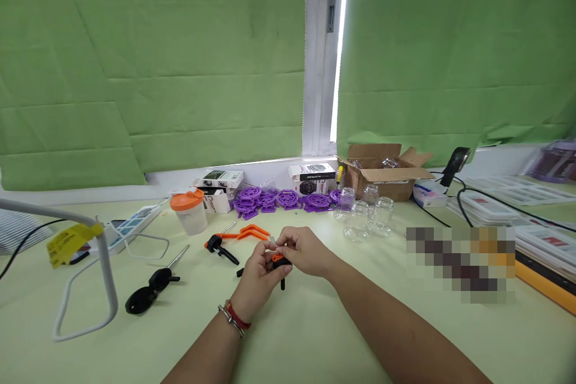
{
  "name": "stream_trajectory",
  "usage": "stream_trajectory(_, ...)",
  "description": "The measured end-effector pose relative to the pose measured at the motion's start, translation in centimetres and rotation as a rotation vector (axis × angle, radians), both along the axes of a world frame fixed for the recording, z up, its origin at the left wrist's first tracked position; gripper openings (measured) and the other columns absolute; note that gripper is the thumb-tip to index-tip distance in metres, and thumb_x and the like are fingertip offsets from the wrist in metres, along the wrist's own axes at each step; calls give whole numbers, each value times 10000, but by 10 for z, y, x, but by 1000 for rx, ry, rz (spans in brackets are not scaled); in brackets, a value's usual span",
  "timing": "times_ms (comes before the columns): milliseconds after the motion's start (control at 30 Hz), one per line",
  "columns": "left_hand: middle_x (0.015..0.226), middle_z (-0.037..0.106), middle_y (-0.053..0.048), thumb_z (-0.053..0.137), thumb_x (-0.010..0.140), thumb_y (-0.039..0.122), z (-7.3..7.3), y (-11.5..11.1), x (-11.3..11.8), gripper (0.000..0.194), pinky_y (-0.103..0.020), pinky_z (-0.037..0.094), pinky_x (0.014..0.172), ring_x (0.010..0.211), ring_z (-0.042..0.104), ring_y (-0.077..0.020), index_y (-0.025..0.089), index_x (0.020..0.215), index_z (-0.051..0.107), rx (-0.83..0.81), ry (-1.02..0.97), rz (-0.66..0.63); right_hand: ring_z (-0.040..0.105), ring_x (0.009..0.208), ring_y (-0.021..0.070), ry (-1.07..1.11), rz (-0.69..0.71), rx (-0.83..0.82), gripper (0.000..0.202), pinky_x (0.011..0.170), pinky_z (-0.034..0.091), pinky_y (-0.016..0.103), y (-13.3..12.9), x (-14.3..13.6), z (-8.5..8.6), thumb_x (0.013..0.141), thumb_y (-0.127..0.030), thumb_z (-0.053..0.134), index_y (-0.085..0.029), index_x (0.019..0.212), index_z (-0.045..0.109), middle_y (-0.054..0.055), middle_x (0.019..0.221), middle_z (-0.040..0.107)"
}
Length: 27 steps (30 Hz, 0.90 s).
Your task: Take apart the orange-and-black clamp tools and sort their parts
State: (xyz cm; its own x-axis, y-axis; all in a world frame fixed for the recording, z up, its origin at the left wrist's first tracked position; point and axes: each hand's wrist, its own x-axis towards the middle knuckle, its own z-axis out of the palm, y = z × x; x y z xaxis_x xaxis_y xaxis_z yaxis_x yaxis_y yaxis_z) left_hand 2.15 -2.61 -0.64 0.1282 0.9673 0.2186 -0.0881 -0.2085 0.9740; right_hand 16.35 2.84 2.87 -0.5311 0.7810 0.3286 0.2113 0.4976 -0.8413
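At the middle of the table my left hand [260,276] is closed around a small black-and-orange plastic part [279,259], from which a black peg points down. My right hand [300,249] pinches at the top of the same part, and its fingertips hide what they grip. Just beyond the hands lie an orange plastic handle [252,231] and a black part with a metal rod [218,246]. Further left, another black assembly [153,288] rests with its metal rod pointing away from me.
Several purple plastic discs [288,199] lie along the back beside small printed boxes [312,173]. Glass jars [357,222] stand before an open cardboard box [382,183]. At left are an orange-lidded cup [191,216], a power strip [135,225] and a white metal frame [105,270].
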Motion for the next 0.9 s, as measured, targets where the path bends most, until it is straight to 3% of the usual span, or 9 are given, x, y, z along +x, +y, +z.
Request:
stream_trajectory(200,684,552,52,654,755,324,8,-4,-1,311,-191,383,512,566,487,-76,222,958,440,-54,87,5,602,723,136,-13,76,-18,207,640,456,245,2,1,3,777,-176,505,-215,827,701,6,818,681)
stream_trajectory(367,765,603,27,669,738,330,9,-4,-1,351,-234,435,591,636,561,-100,223,942,404,-67,62,-24,598,782,137,-158,123,180,269,722,465,258,2,4,6,783,-108,477,-229,792,717,5,836,651)
stream_trajectory(533,714,604,39,651,752,382,6,-2,0,398,-251,448,555,611,611,-134,235,972,353,-95,64,5,594,854,146,-191,204,181,294,784,468,277,1,8,12,815,-121,447,-240,852,714,19,931,634)
stream_trajectory(633,703,616,38,624,766,425,7,-1,-2,369,-258,458,556,600,627,-143,234,958,374,-99,65,76,583,914,163,-63,77,194,253,837,448,306,9,13,16,831,-167,451,-212,900,690,38,949,644)
stream_trajectory(733,739,640,16,626,758,441,7,2,-5,341,-262,469,547,593,636,-147,223,891,401,-93,21,154,579,900,176,106,-195,165,235,814,444,321,24,19,11,842,-242,451,-191,931,663,53,949,650)
stream_trajectory(800,723,642,14,637,749,436,6,4,-6,338,-256,469,527,577,632,-146,218,865,406,-81,-6,209,580,820,178,154,-354,100,256,740,452,314,37,24,0,840,-301,449,-185,946,652,54,907,652)
stream_trajectory(900,691,637,16,655,730,435,5,6,-7,348,-248,470,495,537,610,-132,210,842,415,-67,-40,288,567,720,178,104,-454,6,288,665,445,309,54,28,-25,826,-355,450,-175,925,652,50,837,652)
